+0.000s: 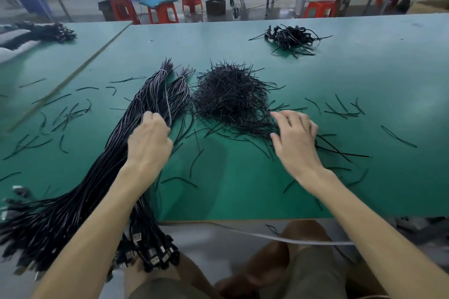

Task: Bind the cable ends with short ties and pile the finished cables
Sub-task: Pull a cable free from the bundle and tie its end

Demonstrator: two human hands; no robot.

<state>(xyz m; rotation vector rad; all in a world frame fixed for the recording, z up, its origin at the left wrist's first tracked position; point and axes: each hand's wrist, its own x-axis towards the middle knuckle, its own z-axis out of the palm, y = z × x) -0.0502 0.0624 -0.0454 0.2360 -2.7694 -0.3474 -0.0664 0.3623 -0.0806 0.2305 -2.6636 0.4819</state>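
A thick bundle of long black cables point(80, 192) runs from the table's near left edge up to its bound ends point(165, 70) at centre. My left hand point(149, 139) rests on this bundle with its fingers curled among the cables. A heap of short black ties point(230, 97) lies at the table's middle. My right hand point(295, 136) hovers over the heap's right edge, fingers spread, nothing visibly held. A small pile of finished cables point(290, 37) sits at the far right.
Loose ties point(65, 114) are scattered over the green table point(364, 85) on both sides. USB plugs point(153, 257) hang over the near edge by my lap. Another dark cable heap point(43, 31) lies far left. A person sits at a bench beyond, among red stools.
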